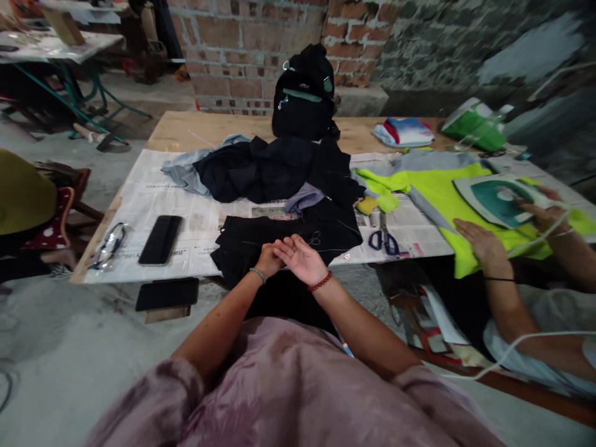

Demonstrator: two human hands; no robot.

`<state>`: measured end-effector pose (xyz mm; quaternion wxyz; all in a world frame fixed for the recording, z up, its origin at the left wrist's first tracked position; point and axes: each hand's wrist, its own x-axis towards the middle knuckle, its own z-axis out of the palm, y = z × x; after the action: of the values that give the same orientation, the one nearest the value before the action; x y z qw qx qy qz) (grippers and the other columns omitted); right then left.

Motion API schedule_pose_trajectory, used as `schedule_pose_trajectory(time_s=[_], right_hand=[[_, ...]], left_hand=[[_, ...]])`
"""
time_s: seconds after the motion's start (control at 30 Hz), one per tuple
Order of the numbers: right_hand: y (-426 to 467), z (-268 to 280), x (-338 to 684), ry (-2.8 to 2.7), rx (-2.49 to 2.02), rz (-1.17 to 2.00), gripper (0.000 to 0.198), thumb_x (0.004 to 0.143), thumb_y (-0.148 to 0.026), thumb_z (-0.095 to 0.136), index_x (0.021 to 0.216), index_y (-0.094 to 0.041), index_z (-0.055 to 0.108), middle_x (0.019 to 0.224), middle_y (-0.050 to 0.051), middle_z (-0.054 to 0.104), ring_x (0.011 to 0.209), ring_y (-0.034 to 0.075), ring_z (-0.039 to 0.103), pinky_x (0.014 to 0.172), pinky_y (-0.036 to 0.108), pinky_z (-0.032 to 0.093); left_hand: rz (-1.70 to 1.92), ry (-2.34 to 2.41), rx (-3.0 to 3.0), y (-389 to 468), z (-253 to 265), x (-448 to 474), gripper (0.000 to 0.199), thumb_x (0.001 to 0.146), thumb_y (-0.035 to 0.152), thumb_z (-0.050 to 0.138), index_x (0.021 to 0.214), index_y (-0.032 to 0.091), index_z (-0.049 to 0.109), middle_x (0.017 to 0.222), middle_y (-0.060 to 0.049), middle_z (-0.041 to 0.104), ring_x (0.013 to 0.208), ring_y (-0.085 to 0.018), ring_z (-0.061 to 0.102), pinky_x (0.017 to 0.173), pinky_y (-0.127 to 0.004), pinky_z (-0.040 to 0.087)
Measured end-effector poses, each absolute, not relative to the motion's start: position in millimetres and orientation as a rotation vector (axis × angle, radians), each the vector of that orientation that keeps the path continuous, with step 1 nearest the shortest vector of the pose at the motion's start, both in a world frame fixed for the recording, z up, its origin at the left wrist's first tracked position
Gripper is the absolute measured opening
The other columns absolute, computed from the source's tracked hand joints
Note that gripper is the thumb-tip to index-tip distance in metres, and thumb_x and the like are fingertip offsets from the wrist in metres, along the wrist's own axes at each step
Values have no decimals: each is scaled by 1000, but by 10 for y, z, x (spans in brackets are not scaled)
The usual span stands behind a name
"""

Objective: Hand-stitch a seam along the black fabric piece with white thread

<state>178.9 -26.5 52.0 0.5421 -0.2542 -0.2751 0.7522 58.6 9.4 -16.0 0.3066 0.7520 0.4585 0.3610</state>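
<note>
Just over the front edge of the table, my left hand (270, 261) and my right hand (303, 259) meet above a black garment (242, 239). The right palm faces up, its fingers loosely stretched and lying against the left hand; nothing shows in the palm. Most of the left fingers are hidden behind the right ones, so whether they hold something cannot be seen. Thin pale looped lines, perhaps thread, lie on the black cloth beside my right hand. Behind it is a heap of dark clothing (274, 167).
Newspaper (200, 242) covers the table. Glasses (110, 245) and a phone (161, 239) lie left; another phone (167, 293) rests below. Dark-handled scissors (383, 239) are right. A co-worker's hand holds an iron (500, 200) on a yellow garment (433, 186). A backpack (305, 99) stands behind.
</note>
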Motion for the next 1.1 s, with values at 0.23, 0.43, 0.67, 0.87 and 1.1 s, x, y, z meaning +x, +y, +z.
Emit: schedule_pose_trajectory(time_s=[0.23, 0.43, 0.67, 0.87, 1.1], right_hand=[[188, 681, 2425, -1977, -1036, 533, 15, 83, -24, 42, 91, -19, 54, 100, 7, 61, 102, 18, 53, 97, 43, 34], [670, 1087, 3037, -2364, -1064, -211, 21, 82, -17, 39, 94, -15, 55, 102, 10, 59, 103, 20, 52, 95, 45, 37], [881, 1764, 3401, -2272, -1243, -556, 23, 84, -16, 35, 97, -12, 54, 99, 11, 58, 99, 19, 51, 85, 38, 42], [854, 2346, 3534, -2148, -1440, -681, 30, 90, -22, 28, 102, -7, 51, 101, 13, 55, 102, 15, 49, 86, 32, 38], [844, 2665, 3390, -1860, -1232, -393, 22, 90, -25, 32, 96, -12, 48, 85, 4, 59, 78, 7, 57, 71, 23, 42]], left_hand=[[861, 1218, 2060, 69, -40, 596, 10, 71, 21, 56, 66, 18, 64, 68, 1, 62, 67, -10, 56, 74, -25, 39], [841, 1206, 2071, 73, -34, 587, 11, 71, 21, 56, 63, 18, 62, 67, 1, 62, 66, -10, 55, 74, -24, 39], [846, 1213, 2069, 75, -32, 593, 12, 72, 23, 55, 65, 18, 63, 68, 1, 62, 67, -10, 55, 72, -24, 40], [852, 1206, 2081, 83, -60, 570, 10, 71, 23, 56, 65, 18, 63, 68, 1, 62, 67, -10, 56, 71, -23, 40], [893, 1195, 2076, 91, -92, 550, 11, 72, 24, 56, 67, 17, 64, 68, 0, 63, 67, -11, 56, 69, -23, 41]])
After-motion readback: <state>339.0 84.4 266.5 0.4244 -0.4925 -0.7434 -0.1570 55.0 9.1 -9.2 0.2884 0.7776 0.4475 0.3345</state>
